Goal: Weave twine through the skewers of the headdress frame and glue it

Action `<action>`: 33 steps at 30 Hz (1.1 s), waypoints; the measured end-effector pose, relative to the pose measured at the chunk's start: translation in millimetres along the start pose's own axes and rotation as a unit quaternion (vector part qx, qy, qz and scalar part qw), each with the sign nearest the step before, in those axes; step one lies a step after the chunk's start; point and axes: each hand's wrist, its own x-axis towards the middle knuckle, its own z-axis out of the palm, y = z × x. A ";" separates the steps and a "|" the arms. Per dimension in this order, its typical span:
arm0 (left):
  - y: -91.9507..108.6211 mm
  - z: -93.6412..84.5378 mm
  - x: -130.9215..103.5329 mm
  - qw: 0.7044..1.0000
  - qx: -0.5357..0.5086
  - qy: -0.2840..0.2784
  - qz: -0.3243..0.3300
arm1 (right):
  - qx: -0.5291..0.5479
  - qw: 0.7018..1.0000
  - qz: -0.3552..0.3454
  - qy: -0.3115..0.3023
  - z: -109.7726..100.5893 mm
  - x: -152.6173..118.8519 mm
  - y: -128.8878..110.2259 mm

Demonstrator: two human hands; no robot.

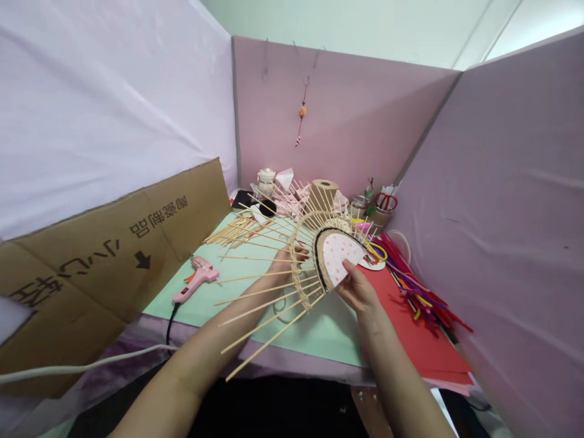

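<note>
A half-round woven piece [340,258] is held up over the table, with a white pink-dotted centre, a black band and thin wooden sticks [260,298] fanning outward. My right hand [358,287] grips its lower right edge, thumb on the dotted face and fingers behind. Behind the sticks, my left hand [297,254] has its fingers bent close to the woven twine band [298,277]. The sticks partly cover that hand, so what its fingers hold is not plain. A loop of twine [279,310] hangs below it.
A pink glue gun [197,280] lies on the left of the green tabletop [314,334], near loose sticks [232,232]. Cardboard [114,255] stands at left. A twine spool [325,194], a jar [266,181] and red scissors [385,202] are behind; pipe cleaners [422,292] and red sheets [406,340] lie right.
</note>
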 end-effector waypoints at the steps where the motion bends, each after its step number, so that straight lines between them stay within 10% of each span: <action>1: -1.7 -2.5 2.5 1.000 -0.012 -0.003 -0.009 | 0.010 1.000 -0.003 0.002 1.9 1.4 0.2; 9: -13.4 -29.9 7.2 0.994 -0.096 0.020 -0.038 | 0.063 0.997 -0.044 -0.015 15.1 13.0 2.4; 16: 5.4 -42.8 5.5 0.960 -0.145 0.197 0.135 | 0.061 0.995 -0.070 -0.034 11.9 21.6 9.2; 33: 28.4 -41.2 -17.1 0.960 -0.268 -0.033 -0.078 | -0.022 0.997 -0.062 -0.037 -0.4 16.2 19.8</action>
